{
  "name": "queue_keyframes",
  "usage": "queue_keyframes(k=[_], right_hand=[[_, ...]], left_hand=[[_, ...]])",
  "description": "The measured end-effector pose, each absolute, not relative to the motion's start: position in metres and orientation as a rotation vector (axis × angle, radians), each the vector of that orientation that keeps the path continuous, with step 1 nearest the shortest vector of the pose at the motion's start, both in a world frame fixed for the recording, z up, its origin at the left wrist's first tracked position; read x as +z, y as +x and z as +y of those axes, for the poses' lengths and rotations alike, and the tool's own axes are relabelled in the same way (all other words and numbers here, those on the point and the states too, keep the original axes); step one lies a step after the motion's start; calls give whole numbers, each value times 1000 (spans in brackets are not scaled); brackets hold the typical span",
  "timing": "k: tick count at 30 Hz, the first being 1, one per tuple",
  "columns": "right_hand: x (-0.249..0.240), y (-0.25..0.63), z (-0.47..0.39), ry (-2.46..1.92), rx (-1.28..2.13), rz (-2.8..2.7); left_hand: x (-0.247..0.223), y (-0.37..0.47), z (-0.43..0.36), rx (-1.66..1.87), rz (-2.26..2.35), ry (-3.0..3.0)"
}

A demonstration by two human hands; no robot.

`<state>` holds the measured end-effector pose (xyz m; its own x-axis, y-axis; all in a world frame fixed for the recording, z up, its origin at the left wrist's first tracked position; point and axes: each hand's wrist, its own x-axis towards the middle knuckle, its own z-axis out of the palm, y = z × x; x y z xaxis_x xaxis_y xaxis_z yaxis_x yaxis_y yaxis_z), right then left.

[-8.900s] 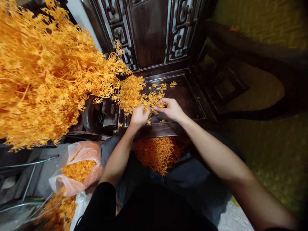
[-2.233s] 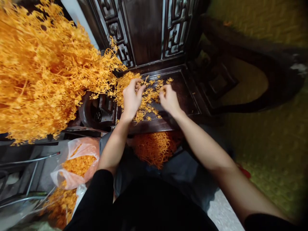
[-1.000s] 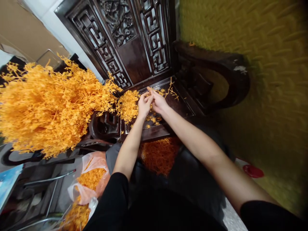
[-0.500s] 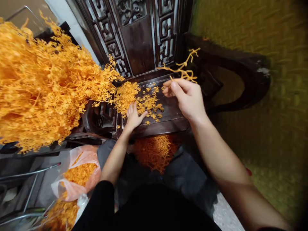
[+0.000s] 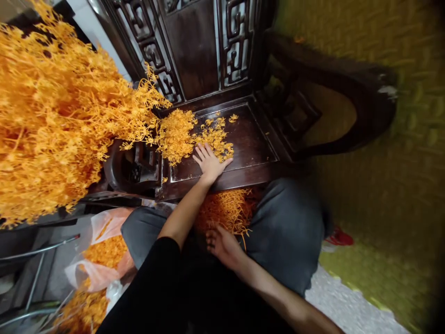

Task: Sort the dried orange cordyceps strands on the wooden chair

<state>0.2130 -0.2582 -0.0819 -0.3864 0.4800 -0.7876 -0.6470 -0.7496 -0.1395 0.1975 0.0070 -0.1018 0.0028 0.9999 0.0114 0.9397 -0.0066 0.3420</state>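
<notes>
My left hand lies flat with fingers spread on the dark carved wooden chair seat. Its fingertips touch the near edge of loose small orange sprigs. Beside these, a denser heap of orange sprigs covers the seat's left end. My right hand is low in front of my lap, fingers loosely curled, and no stem shows in it. Just beyond it, a mass of bare orange branching stems lies between my knees below the seat edge, partly hidden by my left forearm.
A big bundle of orange branches fills the left side and overhangs the seat. A pinkish plastic bag with orange pieces stands at lower left, by metal tubes. The curved armrest and yellow woven mat are right.
My right hand has come down from above the seat to my lap, and the branching stem it held is no longer in it. My left hand has shifted right along the sprigs.
</notes>
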Motion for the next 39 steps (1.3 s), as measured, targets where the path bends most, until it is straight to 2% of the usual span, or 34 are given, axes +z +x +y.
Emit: queue_keyframes(k=[5,8,10,15,18,21,25,29,32,35,37,39], right_hand=[[-63,231,-230,-995,2381,214],[-37,253,-232,-860,2503,-88],[-24,273,-233,-887,2440,-485],[-42,307,-233,-1392,1771,-2114],[-65,308,-224,-1715,1246,-2620],[-59,306,-197,-1704,908,-2659],[-13,296,-160,-1522,1227,-2835],[21,275,-125,-1359,1243,-3019],[33,255,-58,-1196,1047,-2637],[39,223,34,-1160,815,-2023],[39,198,87,-1124,891,-1830],[37,175,121,-1180,959,-1786]], left_hand=[[-95,216,66,467,2077,1991],[-87,215,87,458,2089,1987],[-82,209,85,465,2044,2061],[-64,168,17,416,1603,2441],[-37,128,-32,394,1443,2583],[2,92,-57,542,1501,2632],[50,60,-57,595,1641,2712],[62,51,-52,247,1849,2648],[50,49,-49,44,2083,2362],[33,44,-32,372,2320,2045],[23,39,-14,776,2253,1780],[14,35,5,1015,2055,1583]])
